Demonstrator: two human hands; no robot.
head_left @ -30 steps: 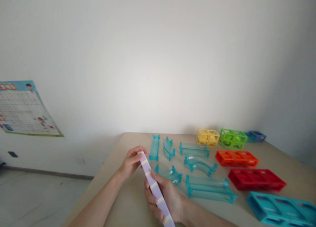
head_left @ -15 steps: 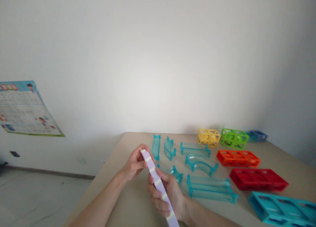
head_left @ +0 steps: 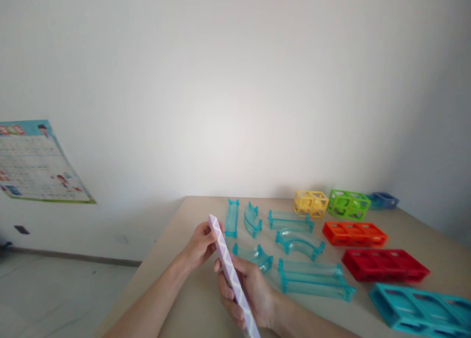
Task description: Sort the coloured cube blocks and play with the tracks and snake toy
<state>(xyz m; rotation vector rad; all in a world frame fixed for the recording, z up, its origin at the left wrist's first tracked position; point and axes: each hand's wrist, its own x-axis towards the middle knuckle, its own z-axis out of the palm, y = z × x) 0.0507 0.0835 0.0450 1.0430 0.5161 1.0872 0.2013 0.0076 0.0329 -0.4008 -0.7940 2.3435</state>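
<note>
A straight lilac snake puzzle [head_left: 230,269] is held slanting above the table, its far end tipped up. White zigzag lines split the side facing me into triangles, and the near end runs out of view at the bottom. My left hand [head_left: 201,244] pinches it close to the far end between thumb and fingers. Lower down, my right hand [head_left: 248,294] wraps round its middle, fingers curled across the left side. Just beyond the hands, a clear teal curved track piece [head_left: 259,258] lies on the table [head_left: 184,306].
Clear teal straight [head_left: 312,280] and curved [head_left: 300,243] track pieces lie to the right. Block frames in yellow [head_left: 311,203], green [head_left: 348,204], orange [head_left: 354,234], red [head_left: 384,265] and teal [head_left: 423,307] line the right side. Behind the table rises a white wall [head_left: 235,92] with a poster [head_left: 40,161].
The snake puzzle has rolled in my hands, so a zigzag side replaces the face with straight cross lines. Its far end is slightly higher, and my left fingers have shifted a little.
</note>
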